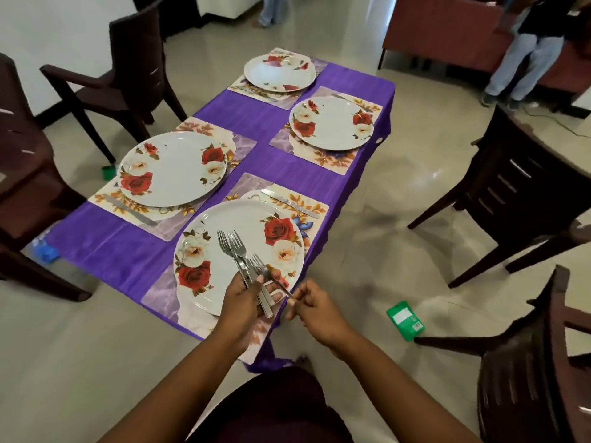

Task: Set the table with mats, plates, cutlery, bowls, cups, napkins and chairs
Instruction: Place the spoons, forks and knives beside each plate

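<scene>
Left hand [244, 295] is wrapped around a bundle of forks [238, 254], tines fanned up over the near plate [238, 255]. Right hand [315, 310] pinches the handle tip of one fork [271, 276], drawing it off the bunch at the near corner of the table [281, 148]. Looks like fork-laying time. A knife [289, 202] already lies on this mat [307, 207] at the plate's far side, so the fork belongs on the bare mat opposite, parallel to it. Best to slide it clear along its length so the tines don't snag their neighbours, and keep the left grip firm.
</scene>
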`<state>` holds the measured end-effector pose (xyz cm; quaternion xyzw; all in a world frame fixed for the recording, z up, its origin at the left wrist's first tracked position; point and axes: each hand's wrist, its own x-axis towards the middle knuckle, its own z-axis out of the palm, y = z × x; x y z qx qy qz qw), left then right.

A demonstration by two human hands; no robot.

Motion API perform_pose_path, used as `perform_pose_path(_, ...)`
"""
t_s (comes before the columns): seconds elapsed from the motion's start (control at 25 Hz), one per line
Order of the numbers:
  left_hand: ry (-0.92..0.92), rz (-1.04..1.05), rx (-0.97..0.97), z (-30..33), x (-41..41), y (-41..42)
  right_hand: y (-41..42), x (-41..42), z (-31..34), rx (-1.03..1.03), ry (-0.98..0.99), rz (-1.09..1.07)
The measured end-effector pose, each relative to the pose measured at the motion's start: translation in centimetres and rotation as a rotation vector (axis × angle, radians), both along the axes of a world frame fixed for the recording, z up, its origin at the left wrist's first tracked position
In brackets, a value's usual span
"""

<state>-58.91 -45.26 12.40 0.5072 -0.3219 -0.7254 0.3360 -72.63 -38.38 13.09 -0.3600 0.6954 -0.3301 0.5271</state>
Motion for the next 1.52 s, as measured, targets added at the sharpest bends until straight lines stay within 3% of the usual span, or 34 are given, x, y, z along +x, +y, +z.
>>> perform_pose_path(0.16, 0.008, 0.184, -0.027, 0.1, -1.5, -1.7, -3.4, -2.2, 0.5, 0.02, -0.02, 0.159)
perform_pose_path(0.36, -0.136, 0.355, -0.098, 0.3, -1.0, -2.1, -7.2, -2.6, 0.6, -0.029, -0.167, 0.458)
perform_pose_path(0.64, -0.237, 0.781, 0.076, -2.0, 3.8, 3.5, -8.3, 3.9, -1.1, 0.126, -0.231, 0.62)
perform_pose_path(0.92, -0.204, 0.858, 0.18, -3.6, 4.6, 7.2, -7.9, 6.1, -3.1, 0.152, -0.039, 0.746)
perform_pose_path(1.52, -0.214, 0.91, 0.227, -4.1, 3.0, 4.6, -8.6, 6.7, -5.2, 0.122, 0.086, 0.873)
